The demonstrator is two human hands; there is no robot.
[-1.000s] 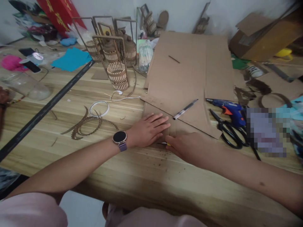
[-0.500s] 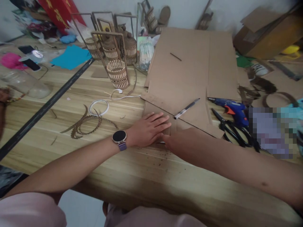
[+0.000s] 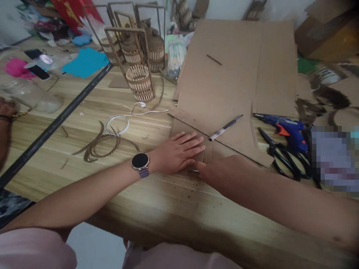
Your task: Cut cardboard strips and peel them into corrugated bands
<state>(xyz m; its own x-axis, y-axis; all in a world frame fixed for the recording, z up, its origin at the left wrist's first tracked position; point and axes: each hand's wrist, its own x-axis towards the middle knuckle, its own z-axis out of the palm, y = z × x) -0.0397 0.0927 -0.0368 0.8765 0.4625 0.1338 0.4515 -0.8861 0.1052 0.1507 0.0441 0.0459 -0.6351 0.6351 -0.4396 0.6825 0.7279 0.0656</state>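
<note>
My left hand (image 3: 179, 152) lies flat on a brown cardboard piece (image 3: 185, 129), its fingers spread and pointing right. Just right of its thumb, my right hand (image 3: 218, 168) is closed low over the cardboard's near edge. A thin pale sliver (image 3: 194, 171), perhaps a blade tip, shows by the right fingertips; the rest of what they hold is hidden. Beyond the hands, a pen (image 3: 226, 127) rests across the cardboard strip with a dark edge. A large cardboard sheet (image 3: 221, 86) spreads farther back, with a short brown stick (image 3: 214, 59) on it.
A blue glue gun (image 3: 283, 130) and black scissors (image 3: 286, 157) lie on the right. Left are a white tape ring (image 3: 117, 124), curled corrugated strips (image 3: 103, 145) and a long black strip (image 3: 56, 123). Small stick baskets (image 3: 139, 84) stand behind. Another person's hand (image 3: 6, 108) shows far left.
The view has shifted a little, so the things on the right appear farther right. My right hand has edged slightly away from my left thumb; the left hand stays flat.
</note>
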